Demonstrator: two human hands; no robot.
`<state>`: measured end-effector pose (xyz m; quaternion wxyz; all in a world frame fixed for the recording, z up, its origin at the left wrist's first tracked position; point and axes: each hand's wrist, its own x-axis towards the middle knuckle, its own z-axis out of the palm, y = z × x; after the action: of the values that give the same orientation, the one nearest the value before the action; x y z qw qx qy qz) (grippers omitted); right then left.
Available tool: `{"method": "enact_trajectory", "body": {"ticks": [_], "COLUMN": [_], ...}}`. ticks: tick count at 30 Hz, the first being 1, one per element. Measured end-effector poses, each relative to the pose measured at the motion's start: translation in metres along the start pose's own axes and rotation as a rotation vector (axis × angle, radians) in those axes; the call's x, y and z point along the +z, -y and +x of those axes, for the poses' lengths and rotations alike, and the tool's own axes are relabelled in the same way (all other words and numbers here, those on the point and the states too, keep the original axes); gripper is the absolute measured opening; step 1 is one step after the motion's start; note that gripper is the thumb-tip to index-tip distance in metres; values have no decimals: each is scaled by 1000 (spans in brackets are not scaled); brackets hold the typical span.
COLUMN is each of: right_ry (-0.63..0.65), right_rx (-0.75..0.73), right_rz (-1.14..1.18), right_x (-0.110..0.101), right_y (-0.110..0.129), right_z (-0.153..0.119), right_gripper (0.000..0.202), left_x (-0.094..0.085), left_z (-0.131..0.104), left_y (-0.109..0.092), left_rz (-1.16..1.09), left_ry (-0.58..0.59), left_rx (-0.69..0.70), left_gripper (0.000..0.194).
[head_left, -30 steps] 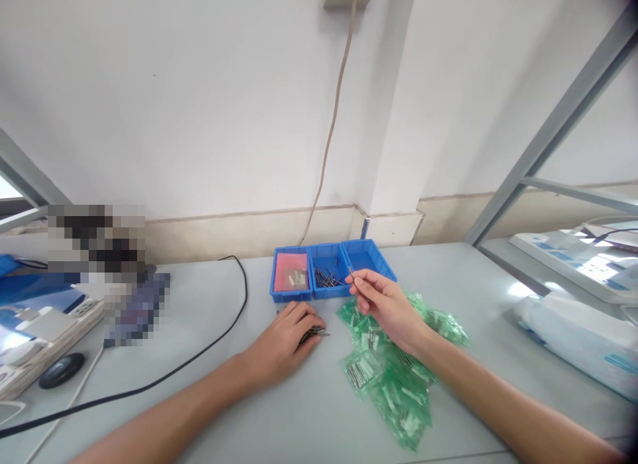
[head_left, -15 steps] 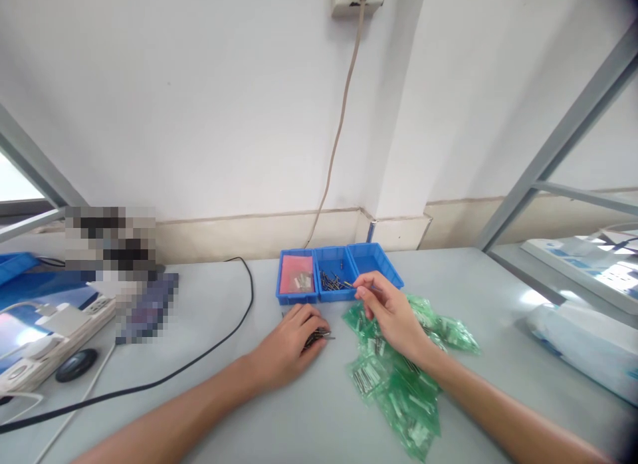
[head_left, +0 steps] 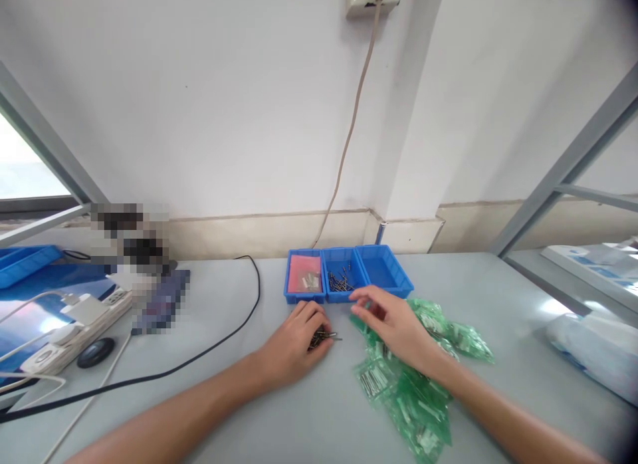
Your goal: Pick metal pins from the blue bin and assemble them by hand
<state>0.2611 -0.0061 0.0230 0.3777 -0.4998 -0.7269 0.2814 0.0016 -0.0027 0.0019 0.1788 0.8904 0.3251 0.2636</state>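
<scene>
My left hand (head_left: 294,341) rests on the table, its fingers curled around a bunch of small metal rods (head_left: 323,338) whose ends stick out by the thumb. Over the near edge of the blue bins hovers my right hand (head_left: 393,323), thumb and forefinger apart, with nothing visible between them. It is closest to the middle blue bin (head_left: 343,296), where more metal rods (head_left: 339,282) lie loose. Under and beside the right wrist is a pile of green plastic bags (head_left: 416,421) with metal parts inside.
The left bin (head_left: 304,298) holds a pink sheet (head_left: 299,264) and a small clear bag; a right bin (head_left: 383,268) adjoins the middle one. A black cable (head_left: 199,363), mouse (head_left: 96,352) and power strip (head_left: 74,334) are at left. A plastic-wrapped pack (head_left: 593,348) lies at right.
My right hand has drawn back slightly from over the middle bin, and its fingertips have spread apart. My left hand keeps its hold on the rods. The whole view has shifted slightly.
</scene>
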Motion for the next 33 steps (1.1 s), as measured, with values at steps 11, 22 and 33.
{"method": "enact_trajectory", "body": {"ticks": [11,22,33], "right_ry": [279,303,129], "right_rx": [-250,-275,-114], "right_rz": [-372,-379,-95], "right_x": [10,13,6], "right_y": [2,9,11], "right_z": [-7,-11,-6], "right_gripper": [4,11,14], "left_x": [-2,0,-3], "left_z": [2,2,2], "left_y": [-1,1,-2], "left_rz": [-25,-16,-5], "left_ry": [41,44,38], "left_rx": [17,16,9], "left_gripper": [6,2,4]}}
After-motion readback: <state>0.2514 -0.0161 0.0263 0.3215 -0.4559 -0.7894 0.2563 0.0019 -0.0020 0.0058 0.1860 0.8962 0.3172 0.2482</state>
